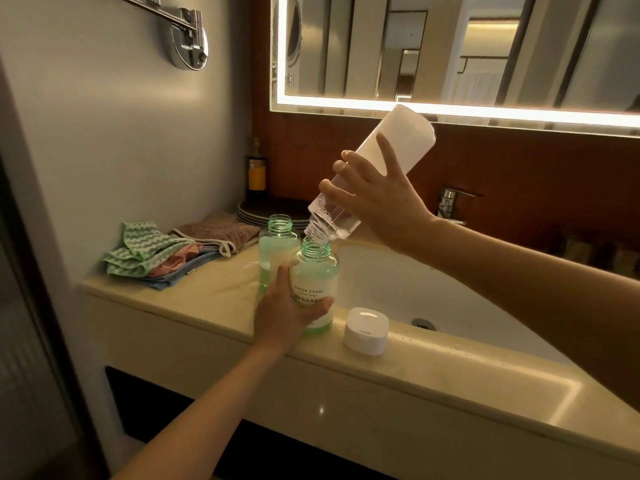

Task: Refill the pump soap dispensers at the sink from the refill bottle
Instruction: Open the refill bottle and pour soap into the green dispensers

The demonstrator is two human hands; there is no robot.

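our left forearm point(207, 403) reaches up from the bottom edge. at its end the fingers point(320, 304) curl round the front of the near green dispenser point(317, 271), thumb on the far side, so our left hand point(284, 317) grips it upright on the counter point(381, 393), at the rim of the sink point(398, 282). our right hand point(384, 206) spreads its fingers point(384, 147) along the clear refill bottle point(405, 133) and holds it tilted neck-down, mouth at the dispenser's open neck; bubbly liquid sits in the bottle's neck. a second open dispenser point(277, 247) stands just behind the first. a white cap point(366, 330) lies just right of the gripped one. folded cloths point(156, 251) and stacked plates point(256, 211) sit further left.
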